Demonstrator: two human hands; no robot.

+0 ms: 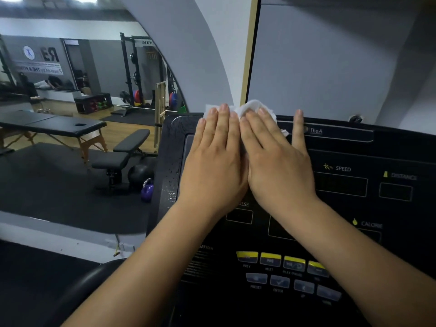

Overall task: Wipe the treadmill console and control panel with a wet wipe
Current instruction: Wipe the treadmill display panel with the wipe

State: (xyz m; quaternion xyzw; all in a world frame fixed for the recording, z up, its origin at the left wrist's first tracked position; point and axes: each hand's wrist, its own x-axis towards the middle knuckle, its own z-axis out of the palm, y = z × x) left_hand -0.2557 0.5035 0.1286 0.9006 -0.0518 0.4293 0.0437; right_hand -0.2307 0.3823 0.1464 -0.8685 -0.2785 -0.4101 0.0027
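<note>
Treadmill console point(349, 147): wiping under way at its upper left corner. Left hand point(214, 166) and right hand point(276, 161) lie side by side, fingers straight, pressing the wet wipe point(253, 108) against the console's top edge. Next, probably, sweep right across the console's displays, then down to the control buttons point(271, 259) — light pressure there.

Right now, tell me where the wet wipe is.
Head view: the wet wipe sits at the upper left edge of the console, pressed under the left hand and right hand, just left of the TheA logo.

Wet wipe point(254, 109) seems mostly hidden; lower button labels point(256, 287) blurred.
</note>
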